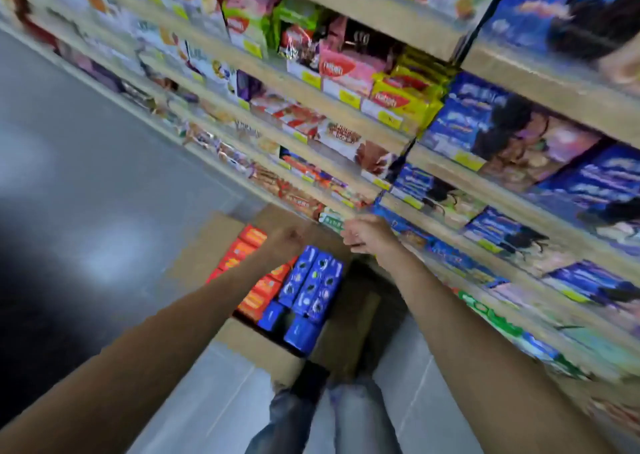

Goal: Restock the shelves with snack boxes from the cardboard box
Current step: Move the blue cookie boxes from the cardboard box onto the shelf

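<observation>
While both bare hands, left [289, 242] and right [363, 234], hovered empty, loosely curled, the open brown cardboard box [242, 346] held blue snack boxes [311, 287].

Snack boxes [304, 291] in the cardboard box [249, 344] — seemingly before the shelves [363, 124].

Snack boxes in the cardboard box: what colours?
Blue boxes and orange-red boxes, in the head view.

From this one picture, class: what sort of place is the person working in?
Most likely a shop aisle. Tiered shelves packed with snack packets carry yellow price tags, and an open cardboard box of stock sits on the floor.
</observation>
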A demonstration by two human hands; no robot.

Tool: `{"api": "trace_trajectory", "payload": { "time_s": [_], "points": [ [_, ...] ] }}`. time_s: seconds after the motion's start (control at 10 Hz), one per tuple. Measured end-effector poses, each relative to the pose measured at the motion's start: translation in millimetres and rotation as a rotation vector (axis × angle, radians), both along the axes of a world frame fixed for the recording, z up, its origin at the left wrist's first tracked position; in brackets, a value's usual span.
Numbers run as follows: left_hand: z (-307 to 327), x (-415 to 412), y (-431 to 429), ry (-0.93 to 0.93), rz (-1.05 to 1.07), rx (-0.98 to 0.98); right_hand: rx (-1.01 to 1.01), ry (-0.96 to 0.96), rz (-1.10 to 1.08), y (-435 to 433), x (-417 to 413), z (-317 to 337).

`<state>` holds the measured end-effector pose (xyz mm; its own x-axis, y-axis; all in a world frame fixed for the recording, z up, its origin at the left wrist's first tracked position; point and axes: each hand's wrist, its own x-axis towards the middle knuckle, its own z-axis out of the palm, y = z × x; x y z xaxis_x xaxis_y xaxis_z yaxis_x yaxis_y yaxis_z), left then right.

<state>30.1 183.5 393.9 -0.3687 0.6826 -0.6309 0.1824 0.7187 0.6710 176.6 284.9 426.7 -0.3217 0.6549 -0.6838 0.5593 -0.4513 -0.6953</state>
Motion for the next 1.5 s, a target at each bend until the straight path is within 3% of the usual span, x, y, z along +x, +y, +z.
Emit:
{"api": "trace_trajectory", "payload": {
  "time_s": [0.1,0.2,0.3,0.5,0.8,1.1,1.4,1.5],
  "points": [
    [-32,12,-13,-0.204,0.076,-0.017,-0.083,-0.055,-0.018,-7,1,-47],
    [-77,26,-16,0.034,-0.089,-0.168,-0.164,-0.137,-0.005,-16,2,-102],
    [-131,38,-18,-0.022,0.003,-0.205,-0.197,-0.244,-0.023,-18,2,-159],
    [-235,68,-30,-0.123,-0.054,-0.331,-0.279,-0.391,0.038,-29,10,-258],
    [-364,89,-32,-0.033,-0.006,-0.268,-0.354,-0.466,0.082,-46,15,-399],
    [-409,112,-33,0.019,0.024,-0.245,-0.269,-0.423,0.058,-58,14,-449],
    [-423,114,-26,-0.081,0.107,-0.126,-0.257,-0.373,-0.065,-56,34,-475],
    [-421,120,-28,-0.185,0.062,-0.120,-0.299,-0.440,-0.072,-56,46,-481]
  ]
}}
